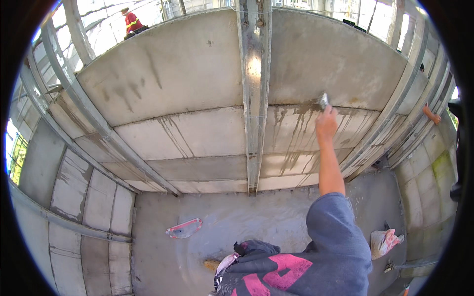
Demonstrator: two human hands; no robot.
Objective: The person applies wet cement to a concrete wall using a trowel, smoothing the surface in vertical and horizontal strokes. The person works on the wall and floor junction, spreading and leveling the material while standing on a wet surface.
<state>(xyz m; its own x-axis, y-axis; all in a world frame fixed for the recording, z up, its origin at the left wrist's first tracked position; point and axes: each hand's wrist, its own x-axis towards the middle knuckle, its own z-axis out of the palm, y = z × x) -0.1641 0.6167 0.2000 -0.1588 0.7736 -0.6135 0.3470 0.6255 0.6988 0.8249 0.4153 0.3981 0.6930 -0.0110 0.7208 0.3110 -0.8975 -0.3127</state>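
My right arm stretches forward to the wall, and my right hand point(326, 122) is closed around a small hand tool point(324, 101) with a pale, shiny head. Whether it is a brush or a scraper I cannot tell. Its head is at the lower part of the upper right wall panel point(338, 56), just above a horizontal joint. That panel is grey and damp-looking, with lighter patches. Dark drip marks run down the lighter panel point(296, 128) below the joint. My left hand does not show.
Between the panels stands a metal post point(255, 89). A red-edged piece point(184, 228) lies on the wet-looking floor point(163, 261). To the right sits a white sack point(384, 243). Another person's hand point(433, 116) shows at far right; a person in red point(132, 22) is beyond the wall.
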